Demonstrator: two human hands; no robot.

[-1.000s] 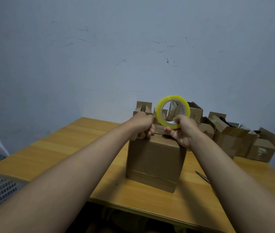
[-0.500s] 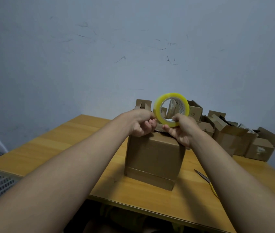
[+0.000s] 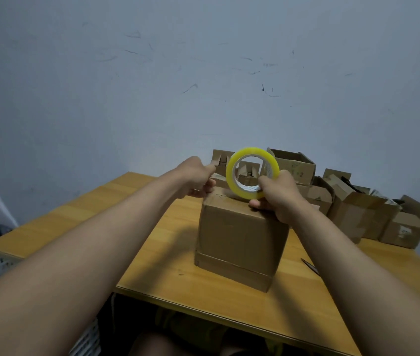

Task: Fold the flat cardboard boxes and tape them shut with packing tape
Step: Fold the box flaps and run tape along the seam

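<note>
Brown cardboard box [image 3: 239, 240], folded up into a cube, stands on the yellow wooden desk [image 3: 168, 253] directly under both hands. Compared with the frame half a second back, the left hand [image 3: 198, 179] has drawn a little farther from the ring of tape, so a clear gap now shows between them where they were nearly touching; the right hand [image 3: 278, 194] sits lower over the box's top near edge. The yellow roll of clear packing tape [image 3: 252, 172] stands upright on edge above the box top, pinched at its lower right by the right hand's curled fingers and thumb. The left hand's fingers are curled at the box's top left corner; whether they pinch a tape end cannot be told. The box's top flaps look closed, with a seam line visible beneath the roll, and a strip of tape bands its lower edge. Beyond the hands, against the scuffed grey wall [image 3: 203, 73], a cluster of open brown cardboard boxes [image 3: 352, 209] runs away to the right. Just right of the right forearm a pair of scissors [image 3: 310, 267] lies on the desk, partly hidden. To the left of the left arm the desk surface runs bare to its corner, and the near edge of the desk passes under both forearms, close to the box's base.
</note>
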